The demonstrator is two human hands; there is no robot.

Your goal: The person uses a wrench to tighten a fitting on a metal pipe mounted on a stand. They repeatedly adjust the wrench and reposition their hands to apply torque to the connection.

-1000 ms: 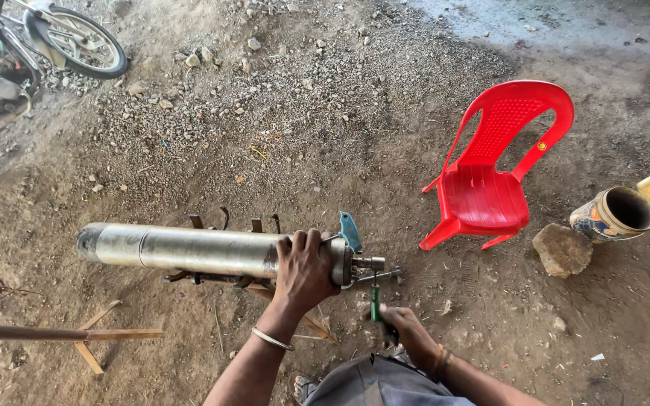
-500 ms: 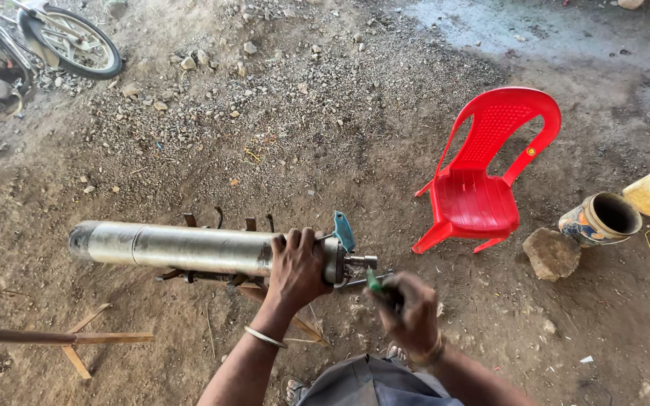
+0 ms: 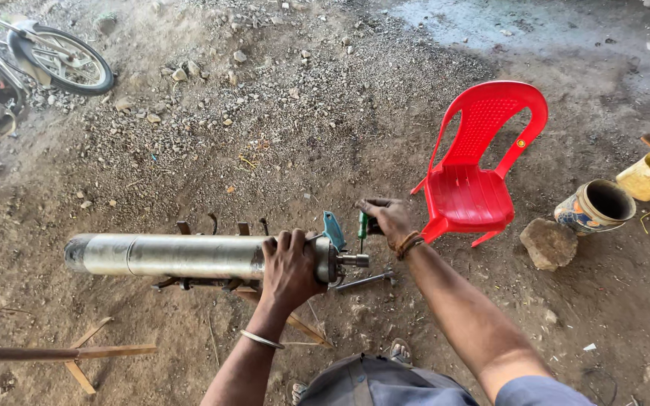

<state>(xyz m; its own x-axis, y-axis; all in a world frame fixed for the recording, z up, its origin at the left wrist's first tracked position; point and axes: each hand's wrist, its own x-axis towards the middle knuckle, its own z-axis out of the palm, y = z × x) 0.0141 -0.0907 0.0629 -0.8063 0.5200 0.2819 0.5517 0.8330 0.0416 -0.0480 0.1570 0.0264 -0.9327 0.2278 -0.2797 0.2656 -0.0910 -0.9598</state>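
left hand (image 3: 289, 265) clamping the pump (image 3: 197, 257), looking heavy, slick steel | right hand (image 3: 387, 218) gripping screwdriver (image 3: 362, 226) at its shaft end

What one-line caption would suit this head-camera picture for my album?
Left hand steadies a long metal cylinder on dirt ground while the right hand holds a green-handled tool near its end, beside a red plastic chair.
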